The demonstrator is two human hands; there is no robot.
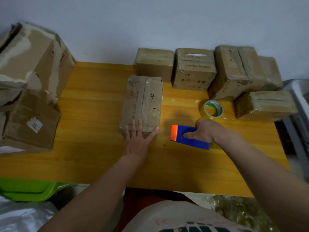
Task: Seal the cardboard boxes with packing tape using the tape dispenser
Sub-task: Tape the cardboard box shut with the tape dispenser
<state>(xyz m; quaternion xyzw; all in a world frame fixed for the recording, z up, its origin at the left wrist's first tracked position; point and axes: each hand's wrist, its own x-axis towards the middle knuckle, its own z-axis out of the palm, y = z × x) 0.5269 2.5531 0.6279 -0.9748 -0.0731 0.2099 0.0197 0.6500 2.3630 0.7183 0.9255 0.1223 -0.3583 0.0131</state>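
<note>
One box (142, 104), marked 4, lies mid-surface; left hand (138, 141) rests flat, fingers straight, on its near end. Right of the box, right hand (204, 131) curls round the tape dispenser (187, 137). Judged: dispenser light and rigid, best held by its blue body; cardboard stiff.

1. There is one view, from a camera worn on the person's head.
2. It looks forward and steeply down over the near edge of the tabletop (93, 156), towards the far edge, where a wall (150, 22) closes the view.
3. It sits close: both forearms enter from the bottom of the frame, and the hands, left (138, 141) and right (205, 131), lie near its middle.
4. The wide lens bends straight lines, so the tabletop's edges bow, and its left and right edges both fall within the frame.
5. The person's lap shows at the bottom, below the near edge.
</note>
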